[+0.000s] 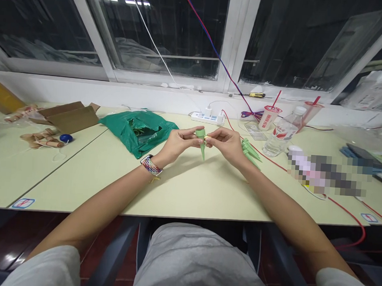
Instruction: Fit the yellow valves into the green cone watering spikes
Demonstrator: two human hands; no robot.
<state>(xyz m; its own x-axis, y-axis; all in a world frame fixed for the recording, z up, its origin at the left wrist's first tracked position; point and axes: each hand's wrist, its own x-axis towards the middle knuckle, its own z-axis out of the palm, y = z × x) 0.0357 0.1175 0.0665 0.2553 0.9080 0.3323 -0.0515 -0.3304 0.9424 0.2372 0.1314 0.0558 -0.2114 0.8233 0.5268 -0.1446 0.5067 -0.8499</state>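
My left hand (178, 144) and my right hand (225, 145) meet in front of me above the pale green table (86, 183). Both pinch a narrow green folded-paper cone (202, 143), its point hanging downward. A small pale yellow bit (207, 137) shows at my right fingertips, though I cannot tell what it is. Just beyond my right hand lie several similar green paper cones (251, 151). A woven multicoloured band (151, 165) circles my left wrist.
A green plastic bag (138, 133) and a cardboard box (69, 117) lie to the left, near wooden pieces (44, 138). A water bottle (278, 134), a power strip (208, 118) and a red wire (265, 152) lie ahead and right. Windows line the far edge.
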